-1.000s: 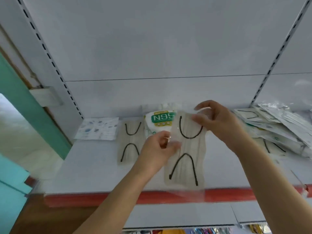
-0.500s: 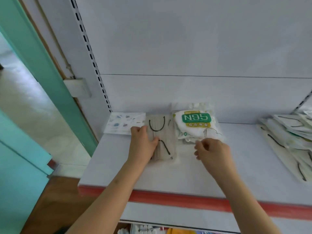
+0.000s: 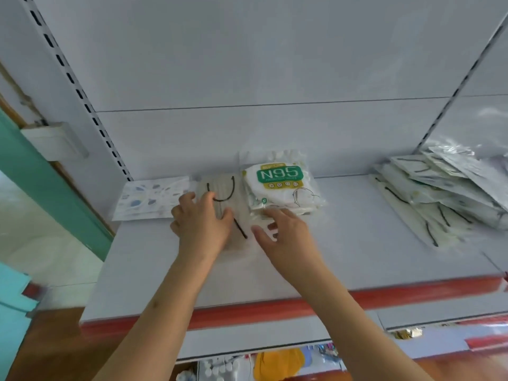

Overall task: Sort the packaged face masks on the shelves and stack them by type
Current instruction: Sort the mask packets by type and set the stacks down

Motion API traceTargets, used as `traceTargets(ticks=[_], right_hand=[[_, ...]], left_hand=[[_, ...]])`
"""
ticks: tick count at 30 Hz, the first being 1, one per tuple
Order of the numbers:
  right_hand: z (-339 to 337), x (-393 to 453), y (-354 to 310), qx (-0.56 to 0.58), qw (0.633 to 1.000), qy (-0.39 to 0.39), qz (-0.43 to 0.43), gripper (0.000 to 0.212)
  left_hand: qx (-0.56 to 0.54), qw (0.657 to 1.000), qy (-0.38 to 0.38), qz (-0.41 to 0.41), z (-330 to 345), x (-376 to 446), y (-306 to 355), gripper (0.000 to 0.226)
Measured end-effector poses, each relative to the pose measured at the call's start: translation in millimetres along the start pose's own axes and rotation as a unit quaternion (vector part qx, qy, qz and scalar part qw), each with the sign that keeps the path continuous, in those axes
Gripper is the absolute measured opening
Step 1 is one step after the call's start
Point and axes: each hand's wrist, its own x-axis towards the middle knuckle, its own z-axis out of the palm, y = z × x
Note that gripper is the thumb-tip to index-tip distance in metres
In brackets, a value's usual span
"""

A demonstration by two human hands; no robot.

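Three sorted groups lie at the back left of the white shelf [image 3: 343,257]. A patterned mask pack [image 3: 154,198] is leftmost, then a beige stack with black ear loops [image 3: 239,207], then a white stack labelled N95 [image 3: 280,185]. My left hand [image 3: 202,224] lies palm-down on the beige stack, covering its near half. My right hand [image 3: 280,232] touches the right edge of the beige stack with relaxed fingers, just in front of the N95 packs. Neither hand holds a pack.
A loose unsorted heap of mask packs [image 3: 445,193] sprawls at the shelf's right end. The shelf has a red front strip [image 3: 316,306]. Below, a lower shelf holds coloured goods [image 3: 277,364]. A teal door frame [image 3: 41,182] stands to the left.
The beige pack held in both hands a second ago now lies on the beige stack. My right hand has moved left to the stack's right edge; my left hand stays pressed on it.
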Motion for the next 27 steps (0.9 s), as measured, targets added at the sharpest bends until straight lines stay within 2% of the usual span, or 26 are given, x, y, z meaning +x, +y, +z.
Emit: traceTargets(ticks=[3,6,10,14,15,17,20,21,23,25,27], right_hand=[[-46.6,-10.2,29.7,-0.01,0.993,0.116,0.035,0.024],[-97.7,-21.6,79.9,-0.053,0.976,0.187,0.093,0.028],[-159.0,-32.1,151.8,-0.082,0.948,0.252,0.174,0.036],[-220.9,-26.8,198.0,-0.106,0.917,0.354,0.147,0.036],[-236.2,-21.9,209.8,-0.135,0.913,0.356,0.147,0.039],[-265.3,-10.6,236.4,-0.195,0.916,0.306,0.171,0.055],[-294.0,4.8,277.2,-0.221,0.934,0.174,0.219,0.075],[-297.6,7.7,288.7,-0.202,0.944,0.155,0.209,0.073],[-300.9,10.4,306.1,-0.162,0.958,0.168,0.167,0.059],[-304.0,11.3,317.1,-0.126,0.963,0.195,0.138,0.046],[-310.5,10.2,323.3,-0.094,0.969,0.195,0.118,0.039]], left_hand=[[-0.031,0.992,0.104,0.066,-3.1,-8.9,22.3,0.047],[-0.129,0.966,0.131,0.181,8.7,-12.0,65.6,0.039],[-0.224,0.943,0.031,0.242,43.2,-19.9,163.2,0.034],[-0.212,0.946,-0.068,0.238,104.9,-26.0,255.4,0.04],[-0.2,0.95,-0.083,0.223,119.8,-25.7,275.3,0.046],[-0.177,0.962,-0.101,0.18,145.9,-25.1,309.6,0.057],[-0.11,0.974,-0.034,0.195,178.4,-24.5,349.5,0.056],[-0.103,0.972,-0.023,0.212,187.2,-25.2,361.5,0.052],[-0.11,0.969,-0.061,0.214,200.7,-29.2,385.5,0.049],[-0.112,0.97,-0.097,0.191,211.5,-32.5,402.9,0.052],[-0.107,0.972,-0.087,0.192,219.3,-34.9,409.9,0.06]])
